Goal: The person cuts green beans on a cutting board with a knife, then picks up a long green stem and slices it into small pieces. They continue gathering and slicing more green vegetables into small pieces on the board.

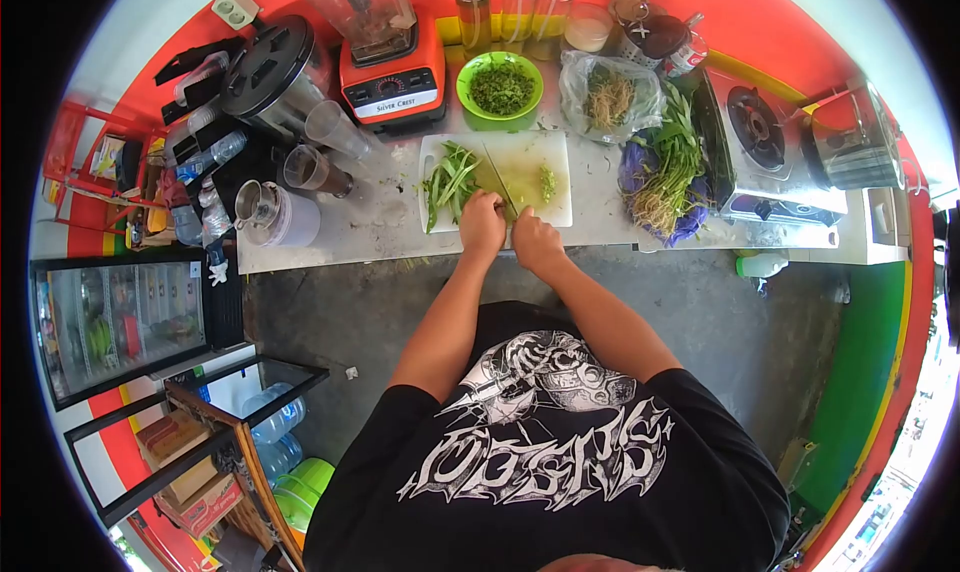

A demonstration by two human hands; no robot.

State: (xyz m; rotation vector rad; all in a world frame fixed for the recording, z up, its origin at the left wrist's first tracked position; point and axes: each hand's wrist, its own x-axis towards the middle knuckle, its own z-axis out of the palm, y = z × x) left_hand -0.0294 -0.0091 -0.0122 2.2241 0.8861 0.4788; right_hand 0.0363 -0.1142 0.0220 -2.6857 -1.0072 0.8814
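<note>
A white cutting board [558, 152] lies near the counter's front edge. My right hand [537, 240] is closed around the handle of a kitchen knife [496, 172], whose blade points away from me across the board. Just left of the blade, my left hand [483, 222] is closed on the near end of some green leafy stalks [452, 182]; its fingertips are partly hidden. The long leaves spread over the left part of the board. To the right of the knife sits a small pile of finely chopped pale green bits [547, 182].
Behind the board stands a green bowl [462, 94] of chopped greens, beside a red blender [392, 84]. Rooted greens [668, 172] and a plastic bag [578, 82] lie to the right, before a gas stove [770, 162]. Glasses [318, 172] and a white pitcher [292, 222] stand left.
</note>
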